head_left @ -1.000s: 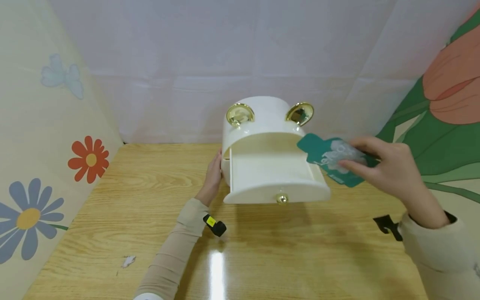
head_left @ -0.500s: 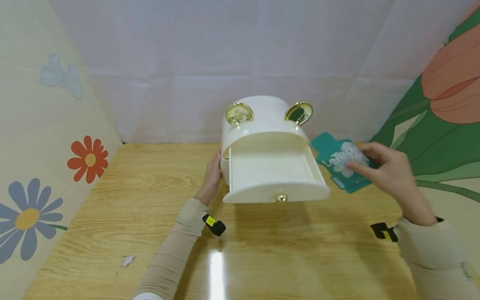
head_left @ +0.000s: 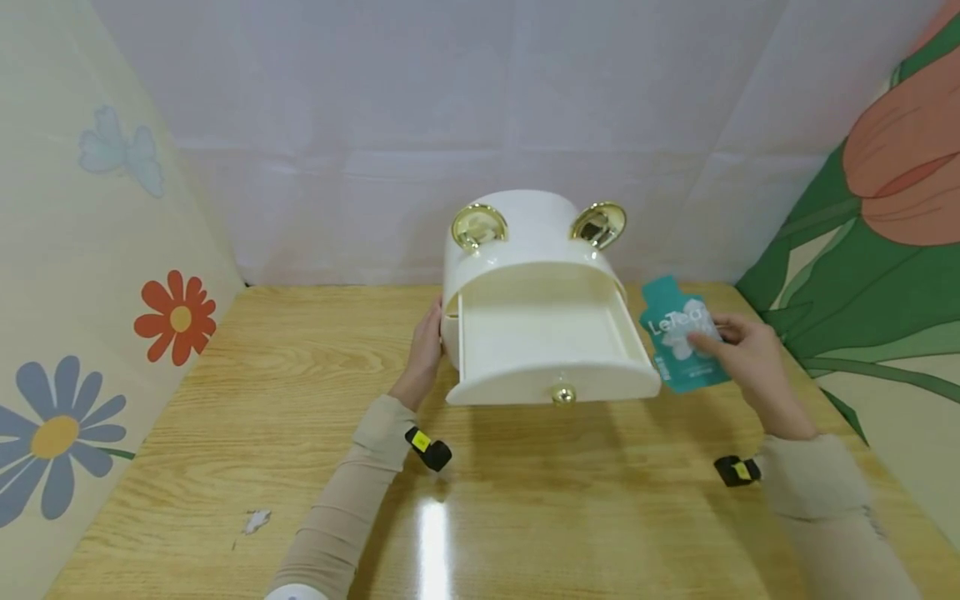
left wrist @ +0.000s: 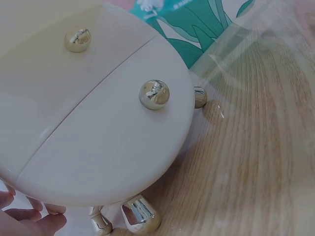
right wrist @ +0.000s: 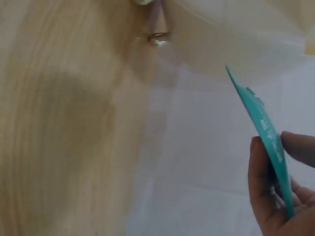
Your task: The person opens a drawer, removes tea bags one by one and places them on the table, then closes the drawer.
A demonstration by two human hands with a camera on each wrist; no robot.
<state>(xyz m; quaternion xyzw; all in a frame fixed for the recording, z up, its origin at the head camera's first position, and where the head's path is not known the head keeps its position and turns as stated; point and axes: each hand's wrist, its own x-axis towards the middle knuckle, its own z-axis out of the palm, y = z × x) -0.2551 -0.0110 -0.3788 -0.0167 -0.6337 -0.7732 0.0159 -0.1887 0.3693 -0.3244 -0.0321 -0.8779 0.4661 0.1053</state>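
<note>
My right hand [head_left: 750, 354] pinches a flat teal sachet [head_left: 678, 367] between thumb and fingers, to the right of a white storage box [head_left: 525, 221]. White "LeTea" lettering and a pale flower mark the sachet, and its narrow neck points up. The right wrist view shows the sachet [right wrist: 263, 120] nearly edge-on. The box has two gold ears, and its upper drawer [head_left: 543, 342] is pulled out, with nothing visible inside. Against the box's left side rests my left hand [head_left: 427, 342], partly hidden. A lower drawer front [left wrist: 113, 132] with a gold knob is closed in the left wrist view.
The box stands on gold feet [left wrist: 140, 214] on a wood-grain table [head_left: 315, 358]. Behind it hangs a white cloth [head_left: 360, 125]. Flower-painted panels [head_left: 82, 292] border both sides. A small torn patch [head_left: 257, 522] marks the table's front left.
The right hand has moved down and inward from the right, drawing the sachet away from over the drawer's right edge and turning it more upright. The left hand and box stay put.
</note>
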